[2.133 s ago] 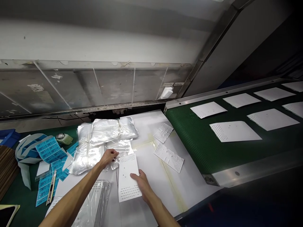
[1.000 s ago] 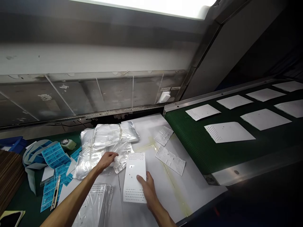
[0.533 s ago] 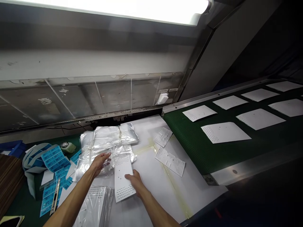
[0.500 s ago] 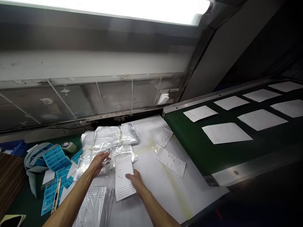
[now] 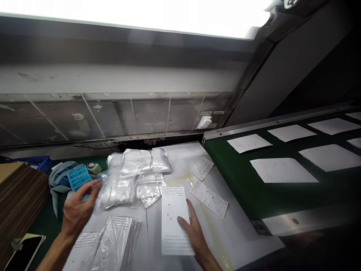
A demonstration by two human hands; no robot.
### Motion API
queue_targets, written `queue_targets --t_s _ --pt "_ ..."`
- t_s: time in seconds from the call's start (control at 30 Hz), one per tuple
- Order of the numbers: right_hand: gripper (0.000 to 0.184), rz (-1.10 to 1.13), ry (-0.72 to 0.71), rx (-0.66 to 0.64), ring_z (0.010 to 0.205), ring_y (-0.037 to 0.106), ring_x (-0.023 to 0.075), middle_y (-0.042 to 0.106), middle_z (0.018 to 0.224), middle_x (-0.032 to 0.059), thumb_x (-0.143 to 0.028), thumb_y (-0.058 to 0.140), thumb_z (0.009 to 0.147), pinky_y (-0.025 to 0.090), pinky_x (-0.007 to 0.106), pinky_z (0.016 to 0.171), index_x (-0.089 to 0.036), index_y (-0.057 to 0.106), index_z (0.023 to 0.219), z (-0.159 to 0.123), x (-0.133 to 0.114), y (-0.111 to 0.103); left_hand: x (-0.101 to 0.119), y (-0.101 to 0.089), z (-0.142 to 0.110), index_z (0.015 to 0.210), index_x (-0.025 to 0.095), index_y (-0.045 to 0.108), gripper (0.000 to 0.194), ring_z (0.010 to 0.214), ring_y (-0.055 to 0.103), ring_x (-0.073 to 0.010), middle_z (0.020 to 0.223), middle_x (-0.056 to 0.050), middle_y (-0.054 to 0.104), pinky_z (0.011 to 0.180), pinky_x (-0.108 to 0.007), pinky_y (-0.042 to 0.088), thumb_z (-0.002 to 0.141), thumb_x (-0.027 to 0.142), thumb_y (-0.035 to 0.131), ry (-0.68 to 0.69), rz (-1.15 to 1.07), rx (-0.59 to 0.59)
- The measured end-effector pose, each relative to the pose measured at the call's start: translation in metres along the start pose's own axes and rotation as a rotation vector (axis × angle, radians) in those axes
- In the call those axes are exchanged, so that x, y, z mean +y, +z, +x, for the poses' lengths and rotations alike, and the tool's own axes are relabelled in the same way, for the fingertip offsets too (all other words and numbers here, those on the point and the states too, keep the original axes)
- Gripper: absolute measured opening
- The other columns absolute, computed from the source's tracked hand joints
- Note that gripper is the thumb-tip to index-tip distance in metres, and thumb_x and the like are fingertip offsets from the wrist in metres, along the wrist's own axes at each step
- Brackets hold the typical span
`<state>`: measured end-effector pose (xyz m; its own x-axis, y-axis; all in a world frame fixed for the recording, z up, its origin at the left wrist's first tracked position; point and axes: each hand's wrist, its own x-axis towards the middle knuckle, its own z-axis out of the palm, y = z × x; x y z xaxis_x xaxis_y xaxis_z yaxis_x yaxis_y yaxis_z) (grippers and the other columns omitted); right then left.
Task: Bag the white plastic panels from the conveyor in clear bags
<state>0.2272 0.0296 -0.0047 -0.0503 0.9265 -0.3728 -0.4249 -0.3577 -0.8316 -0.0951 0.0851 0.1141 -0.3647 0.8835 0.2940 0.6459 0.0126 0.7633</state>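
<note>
Away from the stack of clear plastic bags (image 5: 132,180), the left hand (image 5: 79,205) has swung toward the desk's left edge, its fingers spread wide just below a blue label sheet (image 5: 78,178); whether they grip it cannot be told. The right hand (image 5: 194,235) rests with fingers splayed on the right edge of a perforated white card (image 5: 172,218), which lies near the desk's front edge, two smaller perforated plates (image 5: 210,199) just to its right.

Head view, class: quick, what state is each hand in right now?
Left hand: open, fingers half curled, holding nothing visible.
Right hand: open, resting flat on the white perforated card, not gripping it.
</note>
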Motion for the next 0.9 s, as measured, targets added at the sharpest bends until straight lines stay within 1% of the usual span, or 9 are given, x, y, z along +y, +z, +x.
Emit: queue_targets --t_s 0.07,0.13,0.2,0.3,0.4,0.47,0.7,0.77,0.9 --pt "0.084 -0.068 -0.040 0.030 0.118 0.049 0.0290 0.039 0.142 0.0053 -0.048 0.063 0.075 0.043 0.047 0.093 -0.037 0.013 0.143 -0.020 -0.013 0.002 0.008 0.013 -0.034 0.090 0.024 0.064 0.030 0.085 0.058 -0.0219 0.093 -0.002 0.064 0.073 -0.029 0.047 0.072 0.047 0.065 -0.040 -0.093 -0.101" --pt "0.065 -0.291 -0.117 0.054 0.124 0.042 0.0282 0.042 0.140 0.0028 -0.048 0.060 0.077 0.040 0.043 0.097 -0.034 0.037 0.136 -0.033 -0.020 0.011 0.016 0.038 -0.068 0.079 0.022 0.058 0.025 0.073 0.056 -0.0179 0.079 0.000 0.060 0.066 -0.026 0.046 0.073 0.045 0.065 -0.132 -0.241 -0.207" --pt "0.038 -0.558 -0.210 0.006 0.119 0.046 0.0259 0.055 0.124 0.0048 -0.046 0.055 0.082 0.040 0.037 0.097 -0.028 0.061 0.114 -0.041 -0.025 0.024 0.024 0.063 -0.097 0.072 0.021 0.052 0.026 0.064 0.050 -0.0138 0.068 0.003 0.053 0.059 -0.022 0.042 0.072 0.043 0.067 -0.213 -0.355 -0.278" --pt "0.026 -0.814 -0.318 -0.099 0.099 0.056 0.0222 0.062 0.098 0.0042 -0.046 0.058 0.080 0.044 0.031 0.088 -0.027 0.069 0.094 -0.048 -0.031 0.043 0.032 0.084 -0.126 0.071 0.020 0.051 0.028 0.056 0.044 -0.0104 0.062 0.005 0.048 0.053 -0.019 0.036 0.071 0.042 0.068 -0.332 -0.502 -0.436" --pt "0.026 -0.945 -0.337 -0.136 0.087 0.058 0.0206 0.060 0.092 0.0025 -0.048 0.066 0.072 0.047 0.029 0.077 -0.030 0.069 0.091 -0.051 -0.034 0.055 0.033 0.084 -0.141 0.073 0.018 0.056 0.025 0.060 0.047 -0.0112 0.063 0.003 0.052 0.057 -0.020 0.039 0.076 0.042 0.064 -0.403 -0.661 -0.571" --pt "0.019 -0.974 -0.350 -0.169 0.080 0.059 0.0178 0.060 0.088 0.0017 -0.043 0.059 0.080 0.047 0.027 0.072 -0.030 0.070 0.087 -0.053 -0.032 0.057 0.030 0.078 -0.146 0.072 0.016 0.060 0.025 0.063 0.050 -0.0123 0.064 0.001 0.056 0.062 -0.022 0.042 0.079 0.040 0.062 -0.443 -0.748 -0.594" --pt "0.026 -1.021 -0.396 -0.010 0.080 0.060 0.0182 0.063 0.082 0.0020 -0.033 0.043 0.088 0.047 0.030 0.079 -0.026 0.068 0.084 -0.047 -0.018 0.044 0.023 0.057 -0.149 0.080 0.017 0.063 0.011 0.085 0.060 -0.0180 0.080 -0.004 0.064 0.086 -0.035 0.046 0.078 0.028 0.065 -0.844 -1.243 -0.434" --pt "0.027 -1.026 -0.381 0.021 0.083 0.060 0.0191 0.063 0.084 0.0022 -0.035 0.042 0.088 0.046 0.033 0.084 -0.027 0.068 0.086 -0.044 -0.019 0.043 0.024 0.057 -0.149 0.083 0.018 0.062 0.010 0.076 0.060 -0.0161 0.076 -0.001 0.062 0.086 -0.037 0.047 0.077 0.026 0.064 -0.834 -1.258 -0.478" --pt "0.030 -0.956 -0.273 0.101 0.111 0.051 0.0278 0.064 0.103 0.0046 -0.048 0.049 0.083 0.041 0.043 0.094 -0.028 0.069 0.095 -0.043 -0.041 0.032 0.020 0.073 -0.145 0.080 0.019 0.057 0.021 0.059 0.057 -0.0144 0.065 0.002 0.060 0.071 -0.036 0.052 0.067 0.027 0.072 -0.679 -0.942 -0.510"
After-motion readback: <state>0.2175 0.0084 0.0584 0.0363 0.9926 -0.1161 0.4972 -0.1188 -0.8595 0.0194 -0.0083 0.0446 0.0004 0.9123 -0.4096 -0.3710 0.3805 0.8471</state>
